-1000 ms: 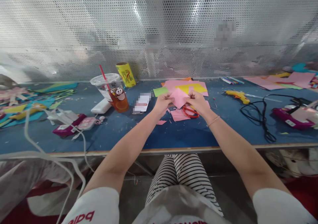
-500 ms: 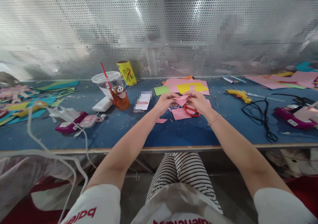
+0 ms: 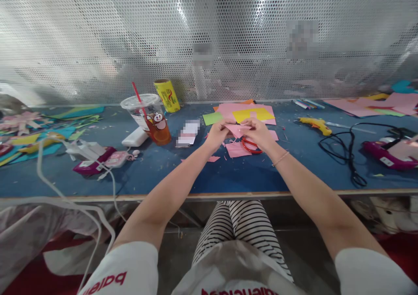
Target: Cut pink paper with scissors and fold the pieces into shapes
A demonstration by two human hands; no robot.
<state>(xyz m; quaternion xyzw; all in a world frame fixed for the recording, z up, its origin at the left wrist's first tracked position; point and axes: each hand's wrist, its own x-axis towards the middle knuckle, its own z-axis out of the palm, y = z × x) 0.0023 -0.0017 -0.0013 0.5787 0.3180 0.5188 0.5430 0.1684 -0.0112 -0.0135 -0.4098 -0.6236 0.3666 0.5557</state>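
Between both hands is a small folded piece of pink paper (image 3: 236,130), held above the blue table. My left hand (image 3: 219,133) pinches its left side, fingers closed. On the right side my right hand (image 3: 258,132) grips the same paper, thumb and fingers together. Just below lie red-handled scissors (image 3: 251,148), their blades hidden, on a pink paper scrap (image 3: 235,150). Behind the hands is a stack of coloured sheets, with a yellow sheet (image 3: 261,114) and a green sheet (image 3: 211,119) showing.
Left of my hands are a phone (image 3: 188,133), a drink cup (image 3: 159,127) with a red straw, a yellow roll (image 3: 167,95) and a white power bank (image 3: 135,137). To the right lie a yellow glue gun (image 3: 316,125), its black cable (image 3: 350,155) and a purple power strip (image 3: 385,155).
The pink paper has tilted slightly between my hands, and my right fingers have shifted over its face. Both hands stay in nearly the same place.
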